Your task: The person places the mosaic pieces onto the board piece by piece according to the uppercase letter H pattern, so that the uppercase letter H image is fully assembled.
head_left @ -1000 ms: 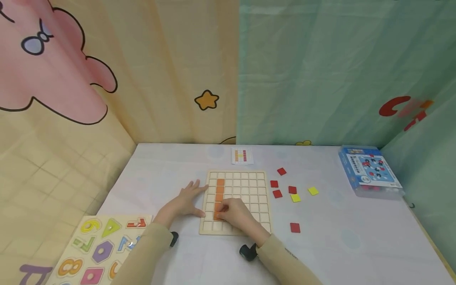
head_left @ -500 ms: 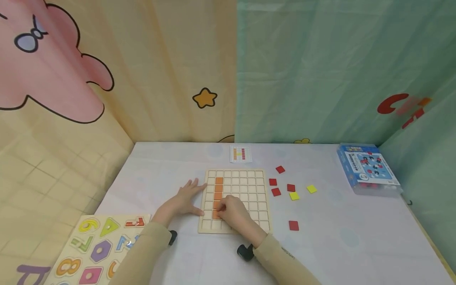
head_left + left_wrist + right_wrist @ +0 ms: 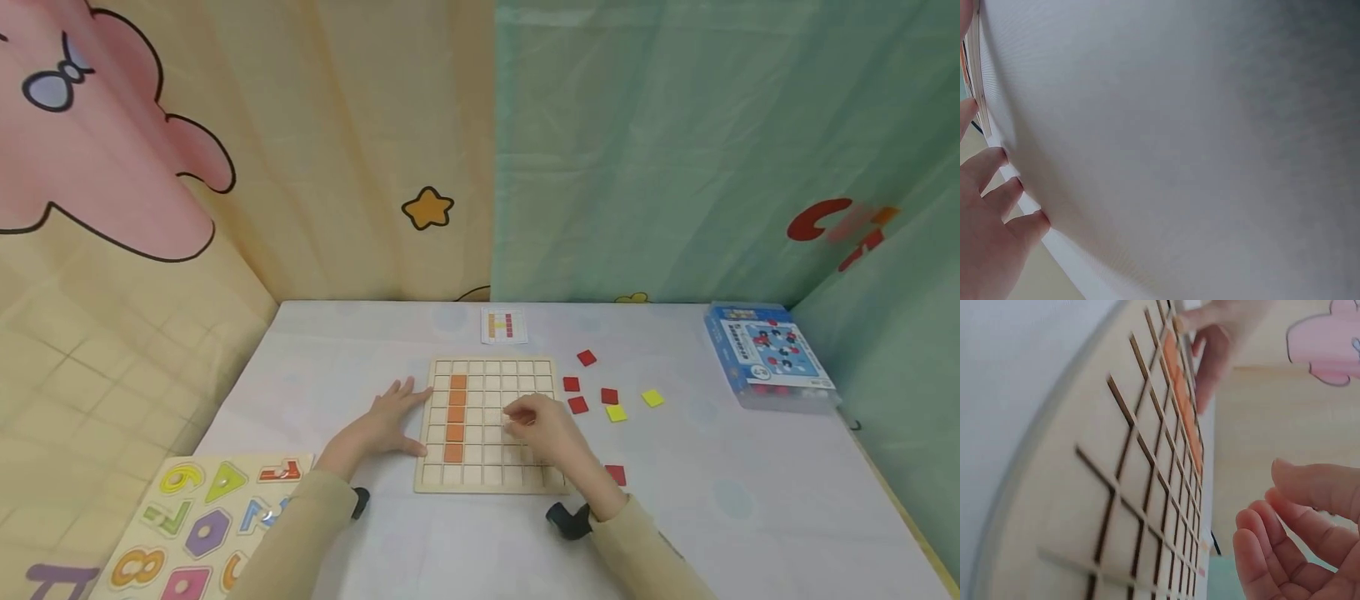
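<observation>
A wooden grid board (image 3: 491,488) lies on the table, with several orange square tiles (image 3: 454,432) in one column on its left side. My left hand (image 3: 386,423) has its fingers spread beside the board, thumb and index fingertip at its left edge. The left wrist view shows other fingertips (image 3: 1038,219) on the white cloth. Above the right part of the board is my right hand (image 3: 546,427), also seen as a hand (image 3: 1304,531) with loosely curled fingers and nothing between thumb and fingertips. Several red tiles (image 3: 577,405) and two yellow tiles (image 3: 616,412) lie to the right.
A small pattern card (image 3: 503,326) lies behind the board. At the back right sits a blue boxed set (image 3: 776,354) in a clear case. A wooden number-and-shape puzzle (image 3: 247,483) is at the front left, partly under the left sleeve. Curtains hang behind the table.
My right hand has lifted off the lowest orange tile and moved right across the board, uncovering the orange column. The left hand stays at the board's edge. The head view has shifted slightly.
</observation>
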Demonstrator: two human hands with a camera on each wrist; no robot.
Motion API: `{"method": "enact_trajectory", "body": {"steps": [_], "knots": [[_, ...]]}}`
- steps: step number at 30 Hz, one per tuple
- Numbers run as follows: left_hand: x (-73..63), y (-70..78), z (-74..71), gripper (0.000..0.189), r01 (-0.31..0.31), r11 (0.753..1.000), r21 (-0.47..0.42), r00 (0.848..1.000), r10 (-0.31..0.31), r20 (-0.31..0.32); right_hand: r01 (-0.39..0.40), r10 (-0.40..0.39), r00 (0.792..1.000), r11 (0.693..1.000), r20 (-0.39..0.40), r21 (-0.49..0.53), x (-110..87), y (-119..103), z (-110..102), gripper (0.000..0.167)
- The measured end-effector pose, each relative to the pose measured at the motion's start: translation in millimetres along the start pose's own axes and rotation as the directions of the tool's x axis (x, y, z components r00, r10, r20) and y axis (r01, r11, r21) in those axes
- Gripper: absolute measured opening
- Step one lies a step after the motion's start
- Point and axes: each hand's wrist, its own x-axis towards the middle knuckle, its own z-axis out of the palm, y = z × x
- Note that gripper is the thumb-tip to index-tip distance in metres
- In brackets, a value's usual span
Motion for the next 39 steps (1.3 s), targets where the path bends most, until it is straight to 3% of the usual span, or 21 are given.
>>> {"method": "enact_trajectory", "body": {"steps": [4,7,12,16,21,32,39], "knots": [[-3.2,-0.5,-0.4,0.102,-0.015,1.0,-0.02,1.0,0.015,-0.001,-0.094,0.096,0.995,0.993,-0.027,0.071,0.5,27.8,-41.5,0.023],[-4.6,0.2,-0.4,0.101,-0.023,0.999,-0.029,1.0,0.023,-0.001,-0.15,0.153,0.987,0.986,-0.053,0.069,0.6,53.1,-70.2,0.029],[-5.3,0.8,-0.2,0.101,-0.011,1.0,-0.029,1.0,0.011,0.002,-0.216,0.22,0.968,0.975,-0.12,0.042,1.3,94.8,-105.6,0.038],[-5.2,-0.8,1.2,0.101,-0.007,1.0,-0.024,1.0,0.007,0.003,-0.272,0.276,0.955,0.961,-0.108,0.047,1.7,120.7,-125.7,0.046],[-5.6,-3.9,2.3,0.103,-0.023,0.999,-0.031,1.0,0.023,-0.009,-0.32,0.322,0.941,0.947,-0.107,0.036,4.6,136.0,-137.1,0.051],[-6.2,-3.4,2.4,0.103,-0.049,0.998,-0.039,0.999,0.049,-0.019,-0.397,0.398,0.913,0.917,-0.094,0.026,12.3,143.1,-140.8,0.05],[-6.9,1.0,-3.5,0.102,-0.043,0.999,-0.02,0.999,0.043,-0.015,-0.391,0.387,0.917,0.92,-0.101,-0.026,12.3,144.1,-137.0,0.047]]}}
